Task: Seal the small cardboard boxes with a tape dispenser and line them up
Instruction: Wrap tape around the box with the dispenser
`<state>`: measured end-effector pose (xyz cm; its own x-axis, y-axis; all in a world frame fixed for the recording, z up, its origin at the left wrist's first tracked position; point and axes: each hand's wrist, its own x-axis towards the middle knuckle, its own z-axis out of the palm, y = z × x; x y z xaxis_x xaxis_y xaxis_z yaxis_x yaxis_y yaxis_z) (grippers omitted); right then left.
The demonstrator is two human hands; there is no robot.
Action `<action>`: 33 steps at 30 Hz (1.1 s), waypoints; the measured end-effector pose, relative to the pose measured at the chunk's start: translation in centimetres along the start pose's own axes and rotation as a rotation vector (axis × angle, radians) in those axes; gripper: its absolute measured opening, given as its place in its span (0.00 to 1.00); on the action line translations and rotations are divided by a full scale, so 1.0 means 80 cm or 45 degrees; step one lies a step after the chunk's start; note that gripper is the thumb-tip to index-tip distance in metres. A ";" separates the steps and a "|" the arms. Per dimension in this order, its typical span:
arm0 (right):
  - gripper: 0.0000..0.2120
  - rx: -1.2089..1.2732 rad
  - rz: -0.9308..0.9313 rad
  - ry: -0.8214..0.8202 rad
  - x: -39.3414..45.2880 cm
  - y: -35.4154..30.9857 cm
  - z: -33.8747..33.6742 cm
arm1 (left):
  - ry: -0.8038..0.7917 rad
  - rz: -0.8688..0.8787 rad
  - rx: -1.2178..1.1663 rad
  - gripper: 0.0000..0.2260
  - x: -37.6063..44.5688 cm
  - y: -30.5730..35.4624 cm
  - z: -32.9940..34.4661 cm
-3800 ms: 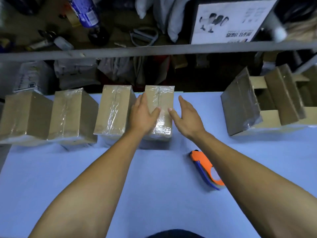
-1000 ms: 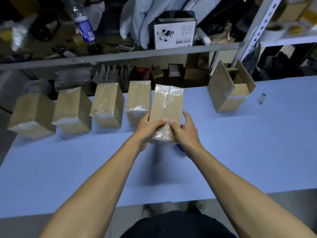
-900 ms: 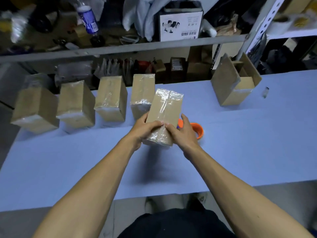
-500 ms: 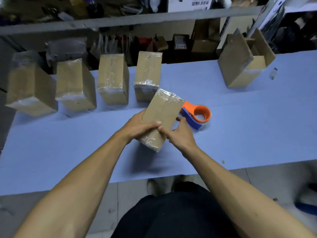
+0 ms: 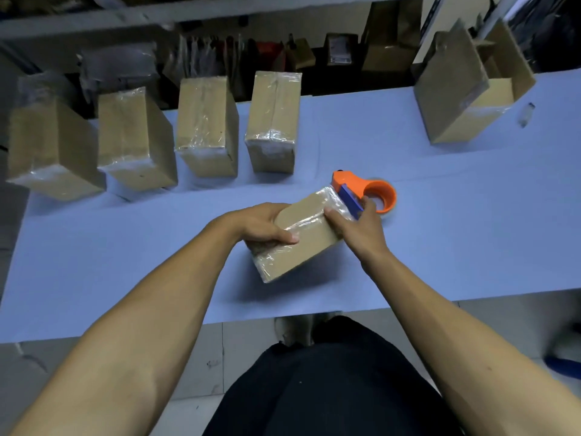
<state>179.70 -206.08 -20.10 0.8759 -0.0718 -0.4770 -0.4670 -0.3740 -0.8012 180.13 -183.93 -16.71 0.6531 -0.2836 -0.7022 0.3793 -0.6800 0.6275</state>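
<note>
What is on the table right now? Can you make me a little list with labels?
held box: small taped cardboard box, tilted, gripped by both hands
left hand: holds the box's near-left end, thumb on top
right hand: holds the box's far-right side
tape dispenser: orange and blue, on the table just behind the held box
lined-up boxes: four taped boxes in a row at the table's far left
open box: flaps up, at the far right
table: light blue top
</note>
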 end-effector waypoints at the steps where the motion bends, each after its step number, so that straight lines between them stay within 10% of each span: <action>1: 0.29 -0.034 -0.025 -0.039 0.006 -0.001 -0.002 | 0.016 0.045 0.113 0.27 0.004 0.004 -0.001; 5: 0.21 -0.214 -0.118 -0.061 0.030 0.000 -0.001 | 0.334 0.127 0.727 0.37 0.002 0.030 0.000; 12: 0.21 -0.205 -0.276 0.001 0.032 0.022 0.008 | 0.822 0.150 0.919 0.33 -0.006 -0.011 0.119; 22: 0.13 -0.516 -0.310 0.137 0.106 0.017 -0.040 | 0.878 0.161 1.160 0.40 0.013 -0.026 0.118; 27: 0.40 -1.070 -0.390 -0.207 0.121 0.027 -0.035 | 0.878 0.210 1.263 0.41 0.017 -0.030 0.101; 33: 0.28 -0.905 -0.631 -0.034 0.119 0.002 -0.059 | 0.972 0.181 1.248 0.42 0.024 -0.020 0.089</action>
<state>188.51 -211.17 -23.04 0.9512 0.2708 -0.1480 0.1620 -0.8463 -0.5074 176.10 -188.20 -21.42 0.9856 -0.1542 -0.0688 -0.1586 -0.9853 -0.0632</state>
